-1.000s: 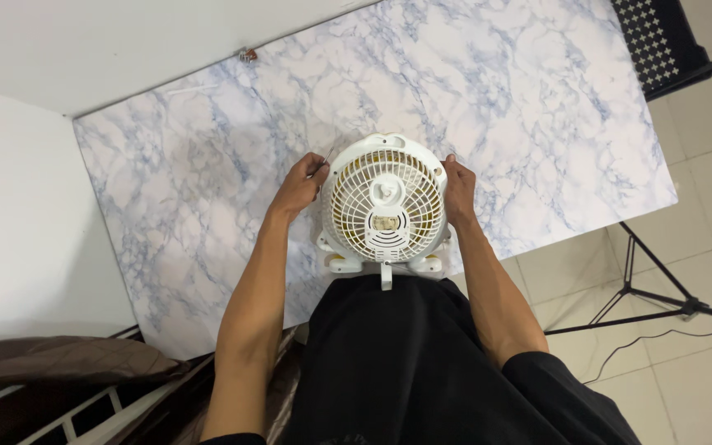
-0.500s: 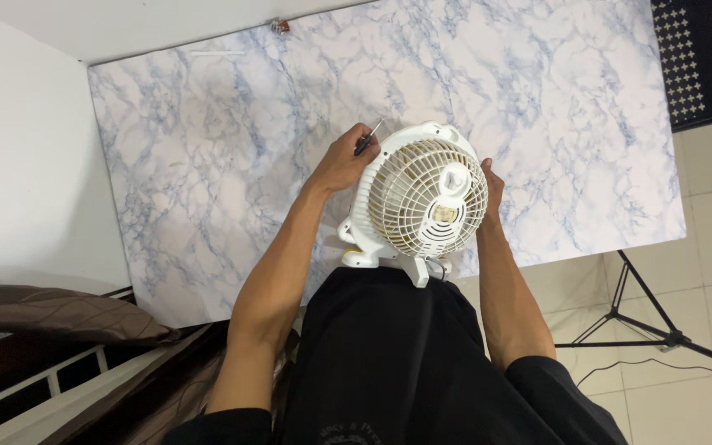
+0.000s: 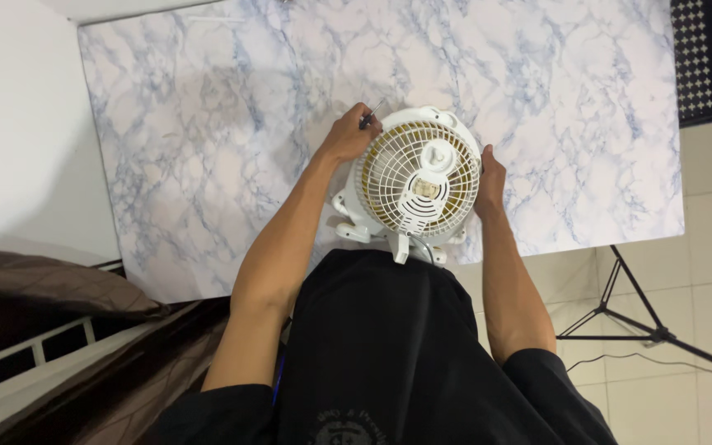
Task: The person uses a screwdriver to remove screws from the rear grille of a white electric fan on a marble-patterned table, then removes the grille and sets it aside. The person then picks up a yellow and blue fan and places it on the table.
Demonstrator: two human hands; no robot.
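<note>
Clearly the fan (image 3: 416, 180) sits at the desk's (image 3: 208, 148) near edge, and it looks light, rigid plastic with a thin grille that could flex. Your left hand (image 3: 348, 133), curled round a small screwdriver (image 3: 372, 114), presses its rim; your right hand (image 3: 488, 177) cups the opposite rim, so grip there.

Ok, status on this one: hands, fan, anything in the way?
Left hand on fan rim, gripping thin screwdriver. Right hand on opposite rim. Fan on marble table. Nothing blocking.
</note>
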